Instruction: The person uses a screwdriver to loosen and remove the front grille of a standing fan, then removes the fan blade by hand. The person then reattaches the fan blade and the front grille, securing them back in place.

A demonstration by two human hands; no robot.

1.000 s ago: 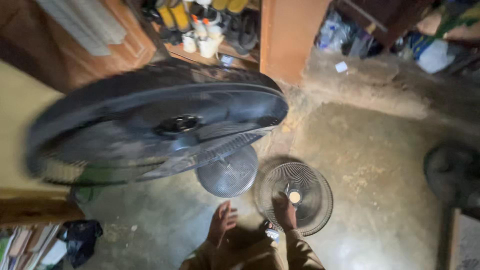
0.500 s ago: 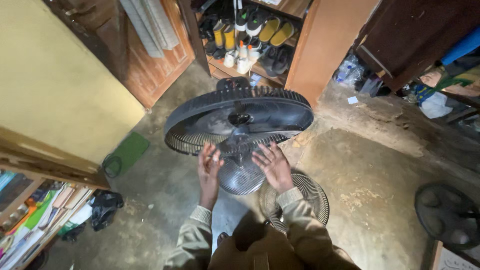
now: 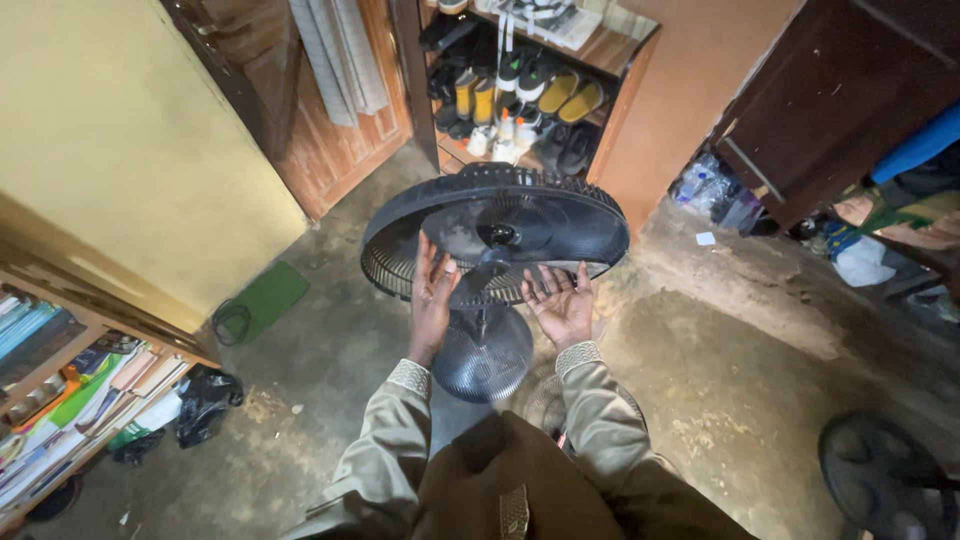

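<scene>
- Since half a second ago, the fan point(image 3: 495, 235) has been lifted slightly farther from the body.
- Fan rim is cradled by left hand point(image 3: 431, 290) and right hand point(image 3: 560, 303), palms open, above the floor.
- Front grille is off; remounting is seemingly left.

Both hands reach up under a black fan head point(image 3: 495, 235) tilted nearly flat at centre frame. The left hand point(image 3: 432, 296) touches its wire guard at seven o'clock, fingers spread; the right hand point(image 3: 562, 303) lies open-palmed at five o'clock. A round fan base point(image 3: 482, 352) sits on the floor point(image 3: 720, 380) below. A shoe shelf point(image 3: 520, 90) stands at twelve o'clock.
</scene>
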